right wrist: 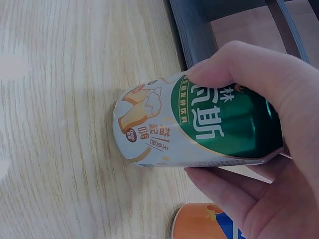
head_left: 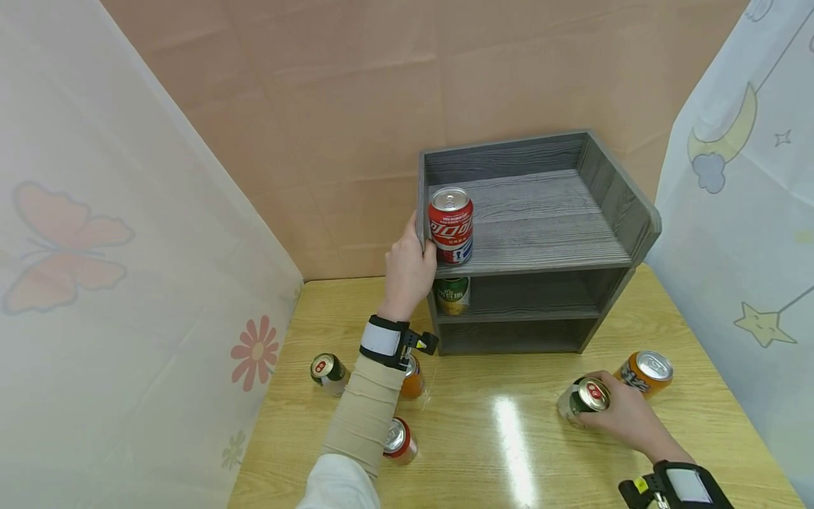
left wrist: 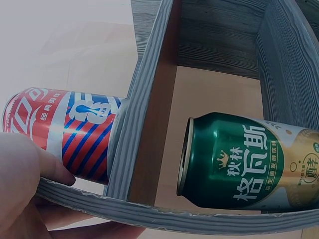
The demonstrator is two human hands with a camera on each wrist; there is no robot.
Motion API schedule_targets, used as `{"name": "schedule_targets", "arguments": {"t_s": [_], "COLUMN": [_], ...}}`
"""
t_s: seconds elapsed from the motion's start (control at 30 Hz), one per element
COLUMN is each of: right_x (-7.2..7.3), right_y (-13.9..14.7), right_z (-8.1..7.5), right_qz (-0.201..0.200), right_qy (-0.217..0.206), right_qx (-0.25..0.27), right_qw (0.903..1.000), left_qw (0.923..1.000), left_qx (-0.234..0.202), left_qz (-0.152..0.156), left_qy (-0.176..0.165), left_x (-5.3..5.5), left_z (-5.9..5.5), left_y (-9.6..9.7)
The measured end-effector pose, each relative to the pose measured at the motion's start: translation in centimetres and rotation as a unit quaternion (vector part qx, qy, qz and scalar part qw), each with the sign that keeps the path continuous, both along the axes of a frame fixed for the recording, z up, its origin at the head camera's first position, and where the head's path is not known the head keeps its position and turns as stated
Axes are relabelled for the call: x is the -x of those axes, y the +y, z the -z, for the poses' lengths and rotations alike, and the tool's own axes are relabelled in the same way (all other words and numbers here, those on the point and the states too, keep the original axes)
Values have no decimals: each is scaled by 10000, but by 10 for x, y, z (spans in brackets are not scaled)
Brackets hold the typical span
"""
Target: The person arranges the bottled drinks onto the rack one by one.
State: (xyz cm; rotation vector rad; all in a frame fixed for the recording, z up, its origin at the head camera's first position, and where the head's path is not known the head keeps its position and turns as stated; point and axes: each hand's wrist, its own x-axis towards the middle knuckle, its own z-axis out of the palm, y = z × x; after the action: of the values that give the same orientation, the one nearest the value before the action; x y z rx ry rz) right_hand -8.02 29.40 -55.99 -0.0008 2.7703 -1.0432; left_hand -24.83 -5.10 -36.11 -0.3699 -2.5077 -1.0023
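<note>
Two cans (head_left: 451,225) stand left in the shelf unit (head_left: 540,219).

left hand (head_left: 409,273) grips, arm (head_left: 364,410) outstretched; right hand (head_left: 628,419) curls lower

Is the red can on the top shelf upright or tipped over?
Upright: the head view shows the red can with its lid on top.

1. A wood-grained table (head_left: 470,403) shows a bright streak of light (head_left: 514,445) on its surface.
2. A tan backdrop (head_left: 305,106) with faint creases rises behind it.
3. The left white sheet (head_left: 127,396) bears a pink butterfly (head_left: 60,219) and a red flower (head_left: 256,350).
4. The right white sheet (head_left: 706,247) bears a yellow crescent moon (head_left: 738,131), a blue-grey cloud (head_left: 709,172) and a yellow star (head_left: 764,324).
</note>
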Motion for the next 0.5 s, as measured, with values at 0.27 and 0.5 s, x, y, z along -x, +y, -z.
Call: {"name": "schedule_targets", "arguments": {"t_s": [0.27,0.5], "right_x": [2,5], "right_y": [-3,-6], "right_z": [-1,-6], "right_qz": [19,87], "right_qy": [431,523], "right_qx": [72,99], "right_qw": [9990,9985], "left_qw": [10000,10000], "left_qx": [-35,-66], "left_qz": [8,1], "left_qy": [8,-19], "left_x": [0,0], "left_z": [0,1], "left_y": [0,0]}}
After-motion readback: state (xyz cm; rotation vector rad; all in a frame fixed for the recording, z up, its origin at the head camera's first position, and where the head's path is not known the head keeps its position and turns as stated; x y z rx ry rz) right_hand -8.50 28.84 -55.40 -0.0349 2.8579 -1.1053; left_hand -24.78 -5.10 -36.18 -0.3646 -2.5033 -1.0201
